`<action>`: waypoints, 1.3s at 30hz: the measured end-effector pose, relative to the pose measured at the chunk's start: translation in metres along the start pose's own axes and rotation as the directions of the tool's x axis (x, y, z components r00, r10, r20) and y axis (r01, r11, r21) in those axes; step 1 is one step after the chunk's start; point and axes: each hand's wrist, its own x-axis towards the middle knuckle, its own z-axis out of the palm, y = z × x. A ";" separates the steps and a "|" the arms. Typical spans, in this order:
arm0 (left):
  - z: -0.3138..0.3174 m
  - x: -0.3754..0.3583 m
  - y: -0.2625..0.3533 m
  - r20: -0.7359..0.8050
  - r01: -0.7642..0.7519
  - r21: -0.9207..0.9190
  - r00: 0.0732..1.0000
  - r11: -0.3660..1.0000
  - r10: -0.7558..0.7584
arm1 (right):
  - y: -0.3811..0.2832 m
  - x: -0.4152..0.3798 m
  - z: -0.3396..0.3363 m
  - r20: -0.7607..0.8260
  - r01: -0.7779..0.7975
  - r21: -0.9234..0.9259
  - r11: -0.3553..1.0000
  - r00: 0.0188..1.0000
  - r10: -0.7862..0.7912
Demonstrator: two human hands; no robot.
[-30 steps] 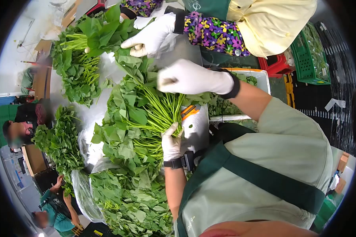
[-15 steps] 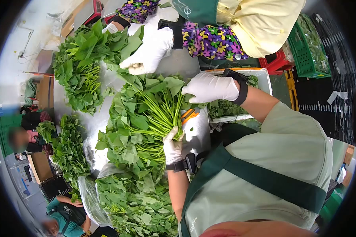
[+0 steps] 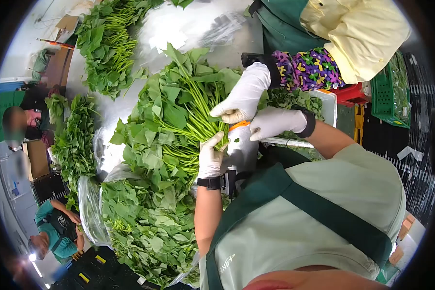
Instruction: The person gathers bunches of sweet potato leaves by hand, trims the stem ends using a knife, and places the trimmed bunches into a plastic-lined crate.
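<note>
A large bunch of leafy green stems (image 3: 191, 113) fans out on the table, leaves to the left. My gloved left hand (image 3: 210, 157) is closed around the gathered stem ends. My gloved right hand (image 3: 278, 124) is closed beside them, fingers curled; what it holds, if anything, is hidden. An orange tool (image 3: 239, 125), partly covered, lies between my right hand and the stems. A co-worker's gloved hand (image 3: 244, 96), below a purple floral sleeve, reaches over the stems, its fingertips at or just above them.
More leafy greens (image 3: 150, 227) are heaped along the near-left side, beside clear plastic (image 3: 93, 212). Another stem bunch (image 3: 113, 48) lies at the far side. A white bin (image 3: 328, 106) of greens and a green crate (image 3: 384, 99) stand to the right. Other people are at the left.
My right hand has moved back from the leaves, toward my body. The co-worker's hand has come across from the far bunch to the stems by my left hand. My left hand keeps its hold.
</note>
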 end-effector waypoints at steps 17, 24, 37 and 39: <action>-0.007 0.005 -0.003 -0.024 0.005 0.011 1.000 1.000 -0.004 | 0.007 -0.030 0.001 -0.065 -0.048 -0.047 0.998 0.997 0.045; -0.015 -0.003 0.005 0.071 0.034 -0.048 0.997 0.998 -0.031 | -0.003 -0.022 0.018 -0.144 0.111 0.076 0.991 0.985 -0.099; 0.005 -0.035 0.023 0.161 -0.070 -0.126 0.983 0.990 0.090 | -0.033 -0.011 0.010 -0.493 0.280 0.226 0.933 0.859 -0.139; 0.015 -0.043 0.024 0.147 -0.198 -0.047 0.968 0.979 0.203 | -0.055 -0.033 -0.012 -0.460 0.252 0.101 0.963 0.869 -0.179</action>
